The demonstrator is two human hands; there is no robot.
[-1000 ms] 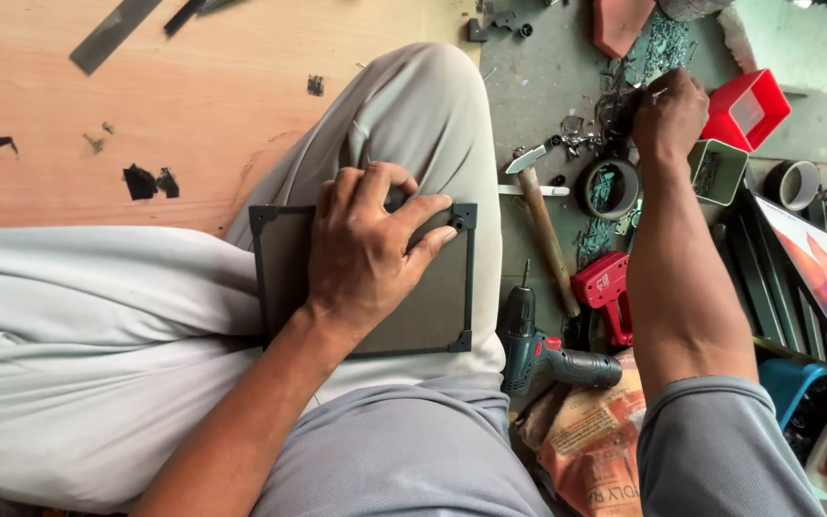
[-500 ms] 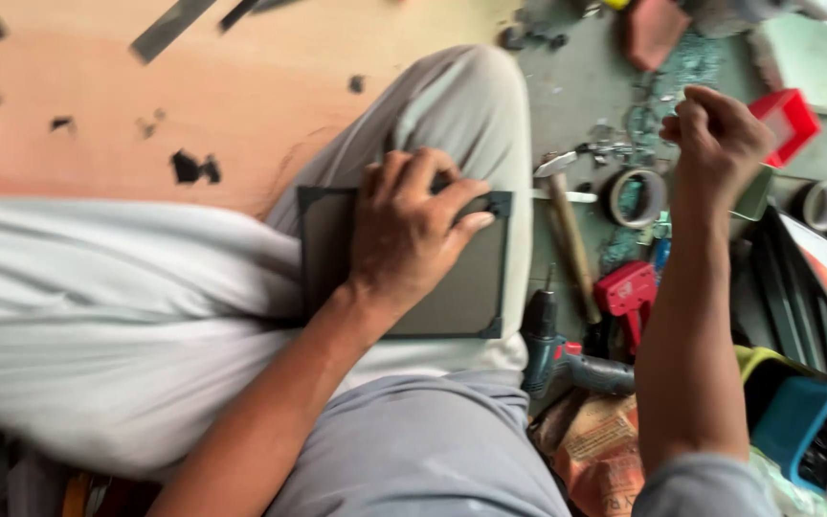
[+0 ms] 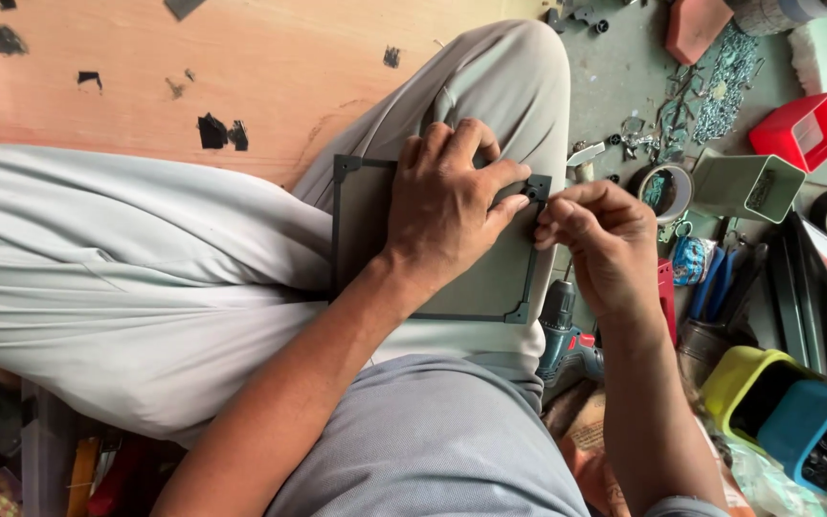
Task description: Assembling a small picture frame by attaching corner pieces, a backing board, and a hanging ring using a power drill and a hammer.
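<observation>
Cluttered concrete floor (image 3: 614, 86) lay beside the person's lap, where a dark square frame (image 3: 356, 230) rested on the thigh. Left hand (image 3: 447, 215) pressed flat on it, fingers spread; right hand (image 3: 600, 239) pinched something tiny at its corner.

panel (image 3: 490, 278) on thigh, drill (image 3: 567, 335) perhaps right

Soft, even daylight fills the view, bright and without glare; only faint shadows sit under the left hand (image 3: 452, 206) on the dark grey square plastic frame (image 3: 433, 239), everything sharply focused
</observation>
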